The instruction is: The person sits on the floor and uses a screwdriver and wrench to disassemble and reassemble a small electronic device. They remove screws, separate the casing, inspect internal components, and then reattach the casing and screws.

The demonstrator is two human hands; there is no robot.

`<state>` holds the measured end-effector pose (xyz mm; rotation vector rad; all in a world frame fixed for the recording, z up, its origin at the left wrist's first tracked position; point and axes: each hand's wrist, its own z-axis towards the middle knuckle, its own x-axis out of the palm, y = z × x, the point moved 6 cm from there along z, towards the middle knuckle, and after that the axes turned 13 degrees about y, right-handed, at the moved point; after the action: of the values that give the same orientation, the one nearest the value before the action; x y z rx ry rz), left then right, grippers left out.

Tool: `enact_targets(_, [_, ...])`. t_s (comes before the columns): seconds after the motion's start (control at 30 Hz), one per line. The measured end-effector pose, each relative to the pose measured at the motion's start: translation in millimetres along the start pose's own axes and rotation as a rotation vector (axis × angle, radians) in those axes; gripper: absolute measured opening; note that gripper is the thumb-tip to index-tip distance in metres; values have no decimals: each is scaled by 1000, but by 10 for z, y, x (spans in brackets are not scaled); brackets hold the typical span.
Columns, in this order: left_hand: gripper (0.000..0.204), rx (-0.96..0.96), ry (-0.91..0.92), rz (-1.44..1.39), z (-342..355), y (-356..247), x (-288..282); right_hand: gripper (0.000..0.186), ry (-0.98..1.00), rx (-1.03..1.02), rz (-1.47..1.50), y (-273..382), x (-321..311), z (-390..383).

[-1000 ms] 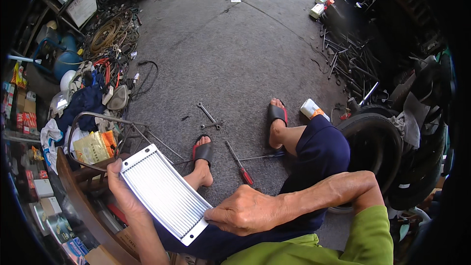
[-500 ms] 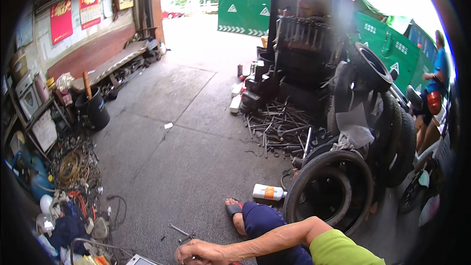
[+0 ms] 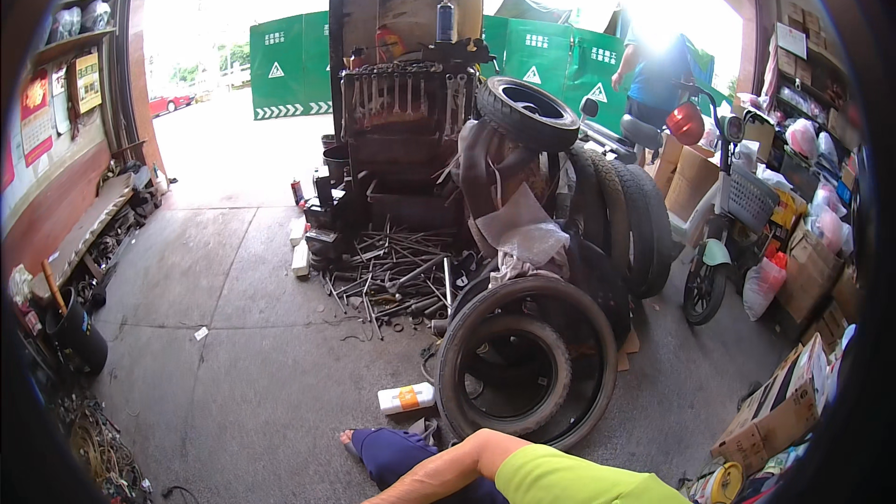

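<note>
Neither hand shows in the head view. Only my right forearm [image 3: 448, 471] and its lime-green sleeve [image 3: 569, 483] cross the bottom edge, and the hand itself is cut off below the frame. My left arm is out of sight. Beside the forearm is my knee in dark blue shorts [image 3: 387, 453]. Nearest on the concrete floor lies a white bottle with an orange label [image 3: 406, 399], on its side just left of a big black tyre [image 3: 527, 378].
More tyres [image 3: 616, 215] lean against a dark rack hung with wrenches [image 3: 401, 98], with a heap of metal rods [image 3: 392, 275] at its foot. A scooter [image 3: 719, 224], cardboard boxes [image 3: 775, 420] and a person in blue [image 3: 653, 65] are at right. A black bucket [image 3: 75, 341] stands at left.
The view has swung up from my lap to the shop entrance. The white finned panel and both hands that held it have dropped out of sight below the frame.
</note>
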<state>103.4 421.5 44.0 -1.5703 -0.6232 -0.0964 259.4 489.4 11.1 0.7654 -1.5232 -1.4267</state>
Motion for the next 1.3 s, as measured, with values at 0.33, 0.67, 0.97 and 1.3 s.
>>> enact_targets(0.33, [80, -6, 18, 19, -32, -13, 55, 19, 146, -91, -137, 335, 126, -172])
enact_targets(0.67, [84, 4, 62, -47, -128, -23, -47, 25, -59, -714, -1098, 912, 424, -346])
enact_targets(0.97, [88, 40, 159, -366, -256, -203, -536, 27, -219, -850, -1253, 1220, 562, -52])
enact_targets(1.3, [94, -87, 272, -223, -166, 167, -124, 36, -351, -375, -925, 1301, -115, -329])
